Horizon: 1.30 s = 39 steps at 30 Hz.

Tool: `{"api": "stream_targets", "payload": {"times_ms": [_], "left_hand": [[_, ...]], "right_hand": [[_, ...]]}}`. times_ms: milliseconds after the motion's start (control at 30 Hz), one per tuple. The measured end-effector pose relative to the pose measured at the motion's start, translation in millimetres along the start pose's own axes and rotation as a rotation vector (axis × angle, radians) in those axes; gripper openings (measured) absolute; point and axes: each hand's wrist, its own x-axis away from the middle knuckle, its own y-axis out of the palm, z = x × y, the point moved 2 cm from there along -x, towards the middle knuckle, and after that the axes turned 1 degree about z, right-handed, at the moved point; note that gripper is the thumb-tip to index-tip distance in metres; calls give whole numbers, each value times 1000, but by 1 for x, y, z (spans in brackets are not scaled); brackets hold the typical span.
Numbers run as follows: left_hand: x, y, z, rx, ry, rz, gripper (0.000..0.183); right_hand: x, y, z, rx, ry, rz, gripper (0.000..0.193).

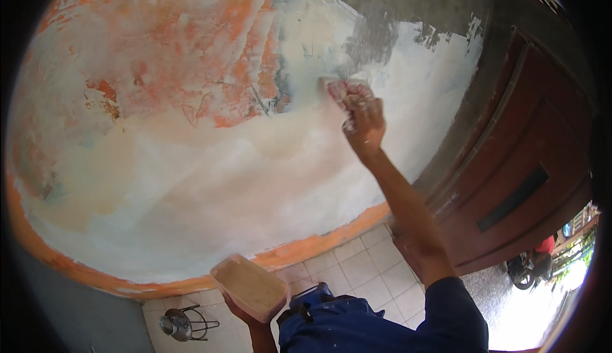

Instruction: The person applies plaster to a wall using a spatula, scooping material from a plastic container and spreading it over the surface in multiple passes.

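Note:
My right hand (pixel 366 126) is raised against the wall (pixel 217 181), its fingers wrapped round a scraper (pixel 342 91) smeared with white and reddish putty. The scraper's thin edge meets the wall where pale filler borders bare grey cement. Low in front of me, my left hand (pixel 240 309) grips a rectangular tub (pixel 278 308) from its side and underneath. Some of that hand's fingers are hidden by the tub. A smooth, beige surface fills the tub's top. Whitish filler covers the wall's lower part, with orange paint showing through at the upper left.
A stool (pixel 203 323) with a metal container (pixel 173 325) on it stands at the lower left. To the right is a dark red door (pixel 510 174). Pale floor tiles (pixel 357 270) run along the wall's orange base. A motorcycle (pixel 526 271) stands outside in bright light.

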Motion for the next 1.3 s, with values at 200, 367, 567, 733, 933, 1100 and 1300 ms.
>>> {"api": "stream_targets", "payload": {"times_ms": [200, 367, 567, 733, 933, 1100, 1300], "left_hand": [[13, -3, -6, 44, -17, 25, 66], [3, 2, -4, 17, -43, 14, 68], [4, 16, -5, 17, -1, -51, 67], [10, -17, -11, -26, -26, -25, 67], [7, -37, -19, -30, 47, 58, 67], [13, -8, -11, 14, -43, -50, 67], [20, 4, -12, -32, -53, -2, 68]], "right_hand": [[78, 34, -16, 44, -1, -143, 37], [109, 12, -13, -41, -52, -332, 45], [86, -23, -6, -78, -39, -251, 45], [-8, -9, -11, -10, 5, -79, 44], [78, 33, 0, 50, -140, -238, 44], [161, -12, -9, -35, -53, -473, 50], [86, -35, -3, -22, 70, -242, 60]]}}
